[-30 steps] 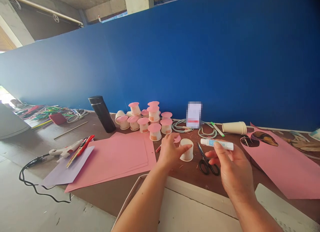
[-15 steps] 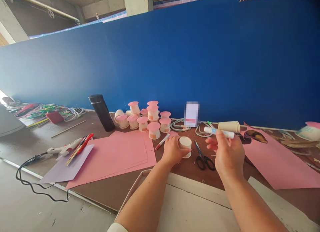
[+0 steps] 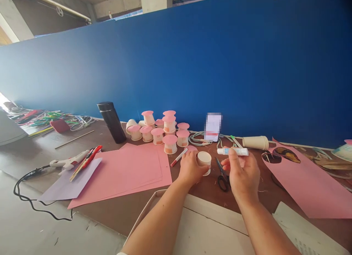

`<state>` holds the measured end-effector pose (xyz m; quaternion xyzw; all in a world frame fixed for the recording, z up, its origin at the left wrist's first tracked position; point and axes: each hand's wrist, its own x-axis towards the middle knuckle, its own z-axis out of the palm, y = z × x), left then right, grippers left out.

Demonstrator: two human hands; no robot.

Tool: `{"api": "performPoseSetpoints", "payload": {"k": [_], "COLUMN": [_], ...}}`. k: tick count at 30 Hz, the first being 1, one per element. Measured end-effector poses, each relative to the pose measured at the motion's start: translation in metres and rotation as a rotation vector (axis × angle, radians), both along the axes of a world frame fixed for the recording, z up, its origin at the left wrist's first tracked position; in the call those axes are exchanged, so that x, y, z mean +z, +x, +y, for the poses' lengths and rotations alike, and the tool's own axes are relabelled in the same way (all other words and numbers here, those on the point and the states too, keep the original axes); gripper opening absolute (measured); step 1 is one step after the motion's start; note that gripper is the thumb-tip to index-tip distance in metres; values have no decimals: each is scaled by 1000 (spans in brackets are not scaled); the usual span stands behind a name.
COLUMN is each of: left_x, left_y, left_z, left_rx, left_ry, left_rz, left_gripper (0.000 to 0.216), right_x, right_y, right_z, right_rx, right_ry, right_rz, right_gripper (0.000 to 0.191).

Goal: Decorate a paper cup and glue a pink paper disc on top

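1. Two hands in view, both loaded. Left hand [image 3: 191,168]: grip closed round a white paper cup [image 3: 204,160], thumb across its front, fingers behind on its left side.
2. That cup is upright on the bench [image 3: 90,139], apparently mouth down, flat end up. Inside hidden.
3. Right hand [image 3: 243,176]: grip closed on a white glue stick [image 3: 224,151], thumb on its near side. Glue stick roughly level, above the bench, right of the cup.
4. Pink disc [image 3: 191,148] lies just behind the left hand. Red-capped marker [image 3: 178,157] is beside it, to the left. Scissors [image 3: 222,181] lie between cup and right hand, partly covered by the right hand.
5. Finished-looking cups [image 3: 170,145]: a cluster left of and behind the held one, each topped with a pink disc wider than the cup. Some sit stacked on others. Contents can't be seen.
6. Bare cup [image 3: 131,124] tipped over at the cluster's left end, near the black flask [image 3: 112,123]. Flask upright, top on, inside not visible.
7. Nested cups [image 3: 255,142] on their side, behind the right hand: cups inside cups, count unclear.
8. White box [image 3: 209,229] at the near edge, raised rim, mostly behind the forearms.
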<state>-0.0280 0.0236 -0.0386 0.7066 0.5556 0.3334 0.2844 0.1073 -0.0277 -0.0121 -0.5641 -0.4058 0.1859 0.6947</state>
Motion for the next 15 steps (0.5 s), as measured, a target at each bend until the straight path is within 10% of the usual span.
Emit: {"api": "performPoseSetpoints", "payload": {"k": [15], "left_x": [-3], "left_y": [6], "left_z": [0], "left_rx": [-5], "left_ry": [-5], "left_rz": [53], "left_gripper": [63], "right_x": [-17], "right_y": [10], "right_z": [9], "right_rx": [-16], "right_ry": [3], "right_rz": [-98], "right_gripper": [48]}}
